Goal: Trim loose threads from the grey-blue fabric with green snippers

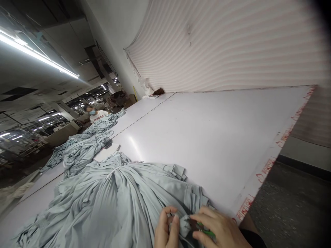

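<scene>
A large bundle of pale grey-green fabric [103, 199], gathered tight at one point, spreads over the near part of the white table. At its lower right edge, my left hand [168, 229] pinches a bunched end of this fabric between thumb and fingers. Close beside it, my right hand [219, 229] is closed around small green thread snips [207, 233], whose front end is blurred and points toward the bunched fabric. Much of the snips is hidden by my fingers.
More grey-green fabric piles [85, 146] lie farther along the white table [207, 137]. A white card [107, 152] sits between the piles. A striped sheet [219, 44] covers the wall behind. A masked person [98, 115] is at the far end. Red-printed tape [269, 165] runs along the table's right edge.
</scene>
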Tool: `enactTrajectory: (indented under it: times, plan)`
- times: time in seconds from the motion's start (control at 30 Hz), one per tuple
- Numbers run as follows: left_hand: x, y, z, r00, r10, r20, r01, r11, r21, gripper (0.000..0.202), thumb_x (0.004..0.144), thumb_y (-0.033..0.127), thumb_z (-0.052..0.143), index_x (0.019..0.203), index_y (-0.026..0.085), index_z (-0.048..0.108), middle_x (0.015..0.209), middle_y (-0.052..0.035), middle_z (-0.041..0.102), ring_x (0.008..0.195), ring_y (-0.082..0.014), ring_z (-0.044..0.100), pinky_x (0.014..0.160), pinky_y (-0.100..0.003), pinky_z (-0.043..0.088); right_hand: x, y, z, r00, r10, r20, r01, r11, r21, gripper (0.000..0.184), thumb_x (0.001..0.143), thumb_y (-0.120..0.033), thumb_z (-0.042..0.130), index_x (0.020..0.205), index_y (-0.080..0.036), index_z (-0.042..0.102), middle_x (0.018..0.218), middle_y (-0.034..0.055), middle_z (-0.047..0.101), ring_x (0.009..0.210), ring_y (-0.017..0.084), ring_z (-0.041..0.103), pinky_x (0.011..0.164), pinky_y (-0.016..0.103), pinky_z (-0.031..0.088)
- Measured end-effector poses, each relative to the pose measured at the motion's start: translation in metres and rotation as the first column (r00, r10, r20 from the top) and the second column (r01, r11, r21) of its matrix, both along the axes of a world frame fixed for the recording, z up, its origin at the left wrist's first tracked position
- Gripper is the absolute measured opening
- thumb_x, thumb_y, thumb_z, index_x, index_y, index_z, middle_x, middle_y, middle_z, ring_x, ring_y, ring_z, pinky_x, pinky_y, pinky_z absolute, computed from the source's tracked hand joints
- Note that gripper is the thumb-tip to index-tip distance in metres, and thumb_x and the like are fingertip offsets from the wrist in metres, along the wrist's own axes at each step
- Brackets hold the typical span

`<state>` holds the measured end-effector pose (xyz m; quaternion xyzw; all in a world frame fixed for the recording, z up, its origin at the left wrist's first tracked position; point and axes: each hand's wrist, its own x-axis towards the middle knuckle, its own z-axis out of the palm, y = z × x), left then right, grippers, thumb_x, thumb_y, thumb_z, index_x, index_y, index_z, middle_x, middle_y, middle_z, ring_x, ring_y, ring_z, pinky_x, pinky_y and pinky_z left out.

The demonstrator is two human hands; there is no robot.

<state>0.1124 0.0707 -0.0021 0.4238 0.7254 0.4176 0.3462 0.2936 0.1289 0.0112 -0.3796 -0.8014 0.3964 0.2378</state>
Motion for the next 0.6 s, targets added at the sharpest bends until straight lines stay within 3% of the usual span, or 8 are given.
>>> enactTrajectory:
  times: [0.13,0.3,0.37,0.43,0.5,0.6]
  plan:
    - [-0.002,0.005,0.004,0.995,-0.003,0.098,0.003,1.000,0.004,0.061,0.078,0.075,0.049,0.101,0.018,0.050,0.060,0.0078,0.037,0.056,-0.0107,0.028,0.057,-0.025,0.023,-0.001,0.001,0.007,0.999,0.009,0.041,-0.011,0.998,0.059,0.015,0.083,-0.022,0.063,0.095,-0.028,0.071,0.087,0.0008,0.068,0.077,0.019,0.065,0.062,0.023,0.046]
    - [0.000,0.008,0.004,0.968,0.013,0.252,-0.003,0.999,-0.038,0.061,0.074,0.074,0.055,0.100,0.020,0.049,0.055,0.0105,0.033,0.051,-0.0095,0.027,0.054,-0.024,0.022,-0.003,0.003,-0.003,0.998,-0.011,-0.063,0.014,0.999,0.033,0.018,0.088,-0.026,0.056,0.097,-0.029,0.071,0.085,0.0006,0.069,0.074,0.018,0.066,0.060,0.023,0.047]
    - [0.003,0.008,0.007,0.992,0.041,0.120,-0.043,0.999,0.014,0.057,0.076,0.072,0.054,0.099,0.020,0.052,0.059,0.0061,0.048,0.054,-0.0123,0.042,0.056,-0.025,0.030,-0.003,0.009,-0.010,0.988,-0.052,-0.143,0.047,0.998,-0.036,0.016,0.089,-0.030,0.054,0.095,-0.028,0.069,0.086,0.0003,0.068,0.074,0.017,0.066,0.062,0.023,0.048]
    - [0.006,0.008,0.015,0.993,0.111,-0.034,-0.104,0.981,0.162,0.046,0.083,0.067,0.048,0.094,0.022,0.053,0.077,-0.0022,0.065,0.076,-0.0190,0.060,0.070,-0.029,0.041,-0.006,0.022,-0.018,0.966,-0.161,-0.201,0.143,0.985,-0.100,0.014,0.087,-0.032,0.055,0.094,-0.026,0.065,0.092,0.0014,0.067,0.083,0.019,0.065,0.072,0.026,0.050]
    - [0.007,0.012,0.025,0.987,0.153,-0.055,-0.132,0.951,0.281,0.035,0.090,0.058,0.042,0.091,0.024,0.050,0.091,-0.0047,0.069,0.095,-0.0217,0.062,0.084,-0.031,0.043,-0.011,0.040,-0.025,0.933,-0.288,-0.217,0.263,0.955,-0.138,0.018,0.083,-0.031,0.055,0.098,-0.025,0.061,0.102,0.0039,0.064,0.096,0.023,0.062,0.082,0.032,0.049]
    - [0.007,0.022,0.039,0.987,0.106,-0.123,-0.072,0.964,0.258,0.024,0.095,0.046,0.038,0.096,0.025,0.050,0.083,-0.0017,0.064,0.084,-0.0197,0.061,0.079,-0.031,0.045,-0.020,0.066,-0.033,0.919,-0.329,-0.219,0.296,0.940,-0.171,0.017,0.081,-0.029,0.054,0.095,-0.024,0.061,0.103,0.0048,0.063,0.096,0.025,0.061,0.083,0.035,0.046]
